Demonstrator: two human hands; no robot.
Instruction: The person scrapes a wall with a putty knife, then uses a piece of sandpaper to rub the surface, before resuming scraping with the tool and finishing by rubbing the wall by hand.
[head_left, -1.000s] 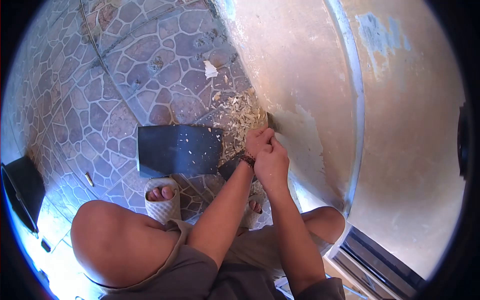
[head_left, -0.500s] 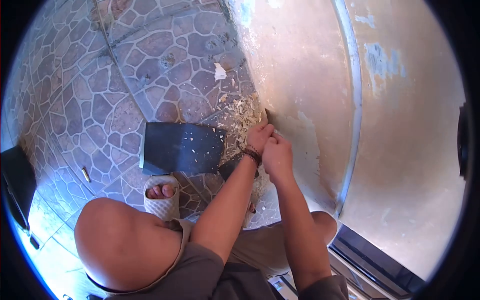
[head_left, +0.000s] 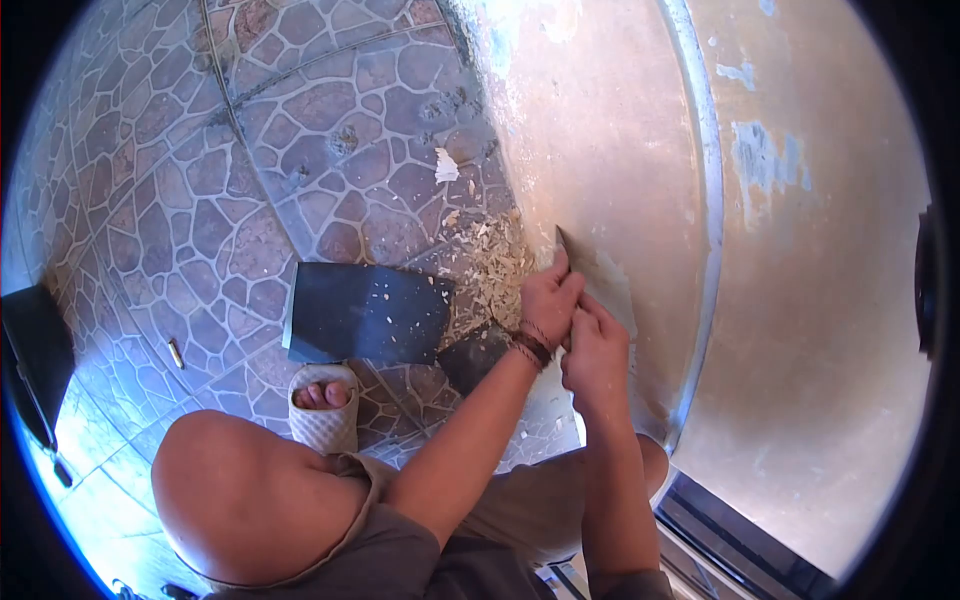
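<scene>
Both my hands are together at the lower part of the wall (head_left: 640,150), closed round a scraper (head_left: 562,238) whose dark pointed tip touches the surface. My left hand (head_left: 548,298), with a dark beaded bracelet on its wrist, is nearer the tip, its index finger stretched along the tool. Just behind it, my right hand (head_left: 597,358) is wrapped round the handle end, most of which is hidden by the fingers. Pale paint flakes (head_left: 497,262) lie heaped on the floor left of my hands.
A dark flat sheet (head_left: 365,312) sprinkled with flakes lies on the stone-patterned floor (head_left: 210,215), a smaller dark piece (head_left: 475,357) beside it. My sandalled foot (head_left: 325,405) is below the sheet. A black bag (head_left: 38,350) sits at far left.
Both hands have moved right and slightly down in the view, still together. The scraper tip is now further in on the wall, and more of the small dark piece shows.
</scene>
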